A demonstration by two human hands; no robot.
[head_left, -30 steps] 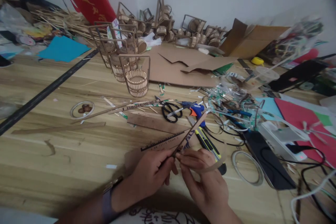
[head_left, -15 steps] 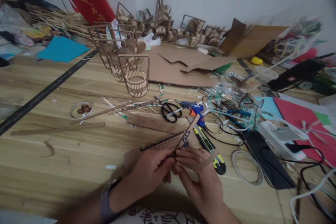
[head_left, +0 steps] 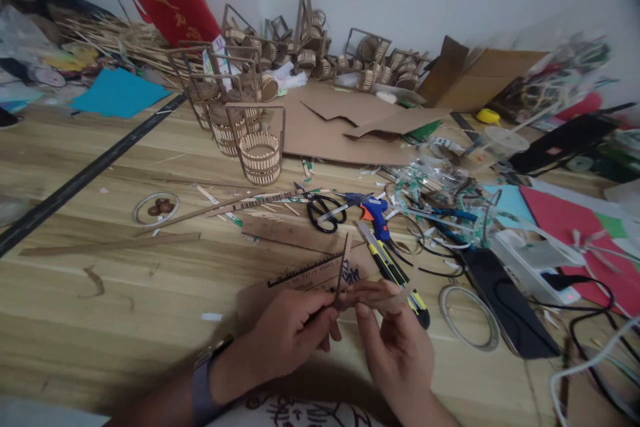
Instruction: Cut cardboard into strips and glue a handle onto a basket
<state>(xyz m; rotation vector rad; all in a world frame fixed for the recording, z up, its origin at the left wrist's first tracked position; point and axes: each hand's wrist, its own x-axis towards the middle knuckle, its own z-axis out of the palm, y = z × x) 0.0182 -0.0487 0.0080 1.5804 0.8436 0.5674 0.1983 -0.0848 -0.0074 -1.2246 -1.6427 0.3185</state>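
Note:
My left hand (head_left: 283, 333) pinches a thin brown strip (head_left: 343, 263) between thumb and fingers, and one end of it points up and away from me. My right hand (head_left: 400, 347) is closed beside it, with its thumb pressed against a pale brown length (head_left: 403, 296) that sticks out past the fingers. Whether both ends belong to one bent strip, I cannot tell, since my fingers hide the middle. Beneath my hands lies a piece of printed cardboard (head_left: 305, 275) with a black edge. A yellow-and-black utility knife (head_left: 395, 270) rests just beyond my right hand.
Black-handled scissors (head_left: 325, 213) and a blue glue gun (head_left: 376, 210) lie ahead. Small slatted wooden buckets (head_left: 260, 160) with tall handles stand farther back. A phone (head_left: 515, 313), a tape ring (head_left: 470, 319) and cables are on the right. A ring (head_left: 143, 207) encloses several brown balls at left.
The strip's upright end has swung more upright. My right hand has shifted slightly right, its fingers now drawn along the pale length. My left hand has barely moved.

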